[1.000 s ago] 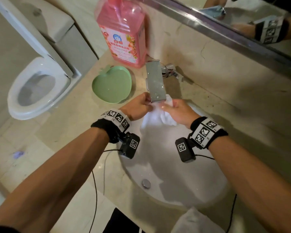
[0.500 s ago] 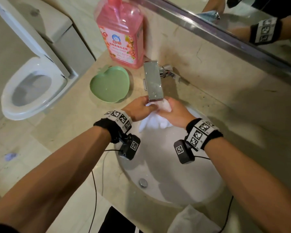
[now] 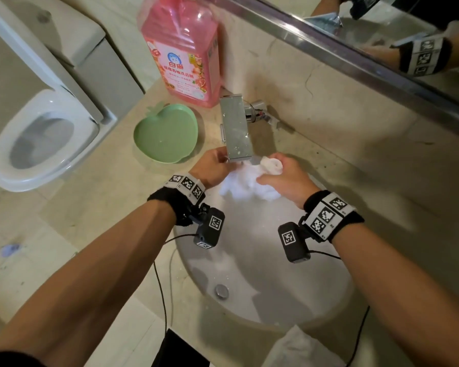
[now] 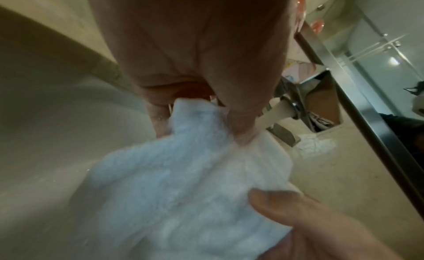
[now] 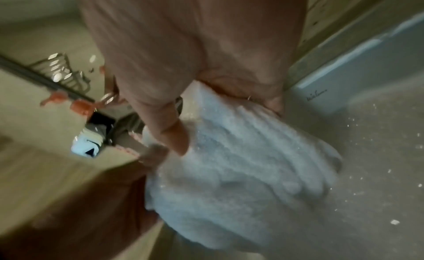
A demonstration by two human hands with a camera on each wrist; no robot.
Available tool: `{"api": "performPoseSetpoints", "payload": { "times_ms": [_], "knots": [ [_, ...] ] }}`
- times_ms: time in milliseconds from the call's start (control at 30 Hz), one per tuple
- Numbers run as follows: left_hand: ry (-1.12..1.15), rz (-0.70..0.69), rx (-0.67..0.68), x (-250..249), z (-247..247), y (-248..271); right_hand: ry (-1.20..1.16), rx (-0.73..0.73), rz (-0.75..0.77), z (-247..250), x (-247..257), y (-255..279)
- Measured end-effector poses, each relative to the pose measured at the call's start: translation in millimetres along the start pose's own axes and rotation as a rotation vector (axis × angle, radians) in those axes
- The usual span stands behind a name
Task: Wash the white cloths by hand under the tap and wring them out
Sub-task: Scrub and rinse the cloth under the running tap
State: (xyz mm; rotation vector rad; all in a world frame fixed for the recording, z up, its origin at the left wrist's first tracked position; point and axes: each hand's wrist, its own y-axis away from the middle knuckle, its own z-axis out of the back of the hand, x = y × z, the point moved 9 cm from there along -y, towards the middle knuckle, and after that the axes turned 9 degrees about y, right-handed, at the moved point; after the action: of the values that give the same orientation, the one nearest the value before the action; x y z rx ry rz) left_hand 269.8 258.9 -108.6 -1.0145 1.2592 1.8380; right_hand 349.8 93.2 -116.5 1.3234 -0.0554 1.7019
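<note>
While held bunched under the tap [image 3: 237, 133] and above the basin [image 3: 263, 274], white cloth [image 3: 245, 182] spans the gap between both hands, long axis running roughly left to right across the spout line. Left hand [image 3: 214, 168]: fingers curled and clamped on the left end of the cloth, as confirmed in the left wrist view [image 4: 201, 67], where fabric emerges from the closed fist. Right hand [image 3: 284, 178]: fingers wrapped around the right end, a rolled tuft protruding above the fist just beside the spout tip; in the right wrist view [image 5: 195, 73], thumb pressed down onto the fabric [image 5: 229, 164]. Loose middle portion hanging below and between the fists, toward the wearer. Water flow not clearly discernible; droplets visible on the basin wall in the right wrist view.

Judged step: rubbing or rinsing under the spout, wringing not yet done. For wringing, opposite rotation about the left-to-right axis required, both hands equally near, one at each end. Second white cloth [image 3: 297, 350] lying on the near counter edge, well apart from the hands, apparently awaiting its turn. Pink detergent bottle [image 3: 182, 49] and green dish [image 3: 166, 133] standing left of the tap, untouched
</note>
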Motion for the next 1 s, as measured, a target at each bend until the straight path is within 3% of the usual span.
{"api": "performPoseSetpoints", "payload": {
  "times_ms": [200, 400, 500, 633, 733, 867, 1000],
  "knots": [
    [-0.109, 0.035, 0.106, -11.4, -1.3, 7.3, 0.17, 0.105, 0.122, -35.4, 29.6, -2.4],
    [0.01, 0.122, -0.072, 13.7, 24.6, 8.7, 0.025, 0.024, 0.069, -28.6, 35.9, -14.1],
    [0.053, 0.194, 0.003, 32.5, 15.8, 6.8, -0.093, 0.029, 0.052, -24.3, 32.5, -11.8],
    [0.036, 0.076, 0.071, 19.4, 2.9, 3.8, -0.011, 0.039, 0.033, -15.7, 18.3, -10.8],
    [0.026, -0.011, 0.165, 0.8, -12.1, 6.3, 0.117, 0.142, 0.048, -24.9, 12.9, -7.9],
    [0.038, 0.013, 0.171, -6.2, -12.6, 4.4, 0.2, 0.12, 0.119, -29.6, 24.6, -6.4],
    [0.041, 0.073, 0.149, -1.1, -8.1, 5.2, 0.067, 0.087, 0.167, -28.5, 37.9, -5.7]
  ]
}}
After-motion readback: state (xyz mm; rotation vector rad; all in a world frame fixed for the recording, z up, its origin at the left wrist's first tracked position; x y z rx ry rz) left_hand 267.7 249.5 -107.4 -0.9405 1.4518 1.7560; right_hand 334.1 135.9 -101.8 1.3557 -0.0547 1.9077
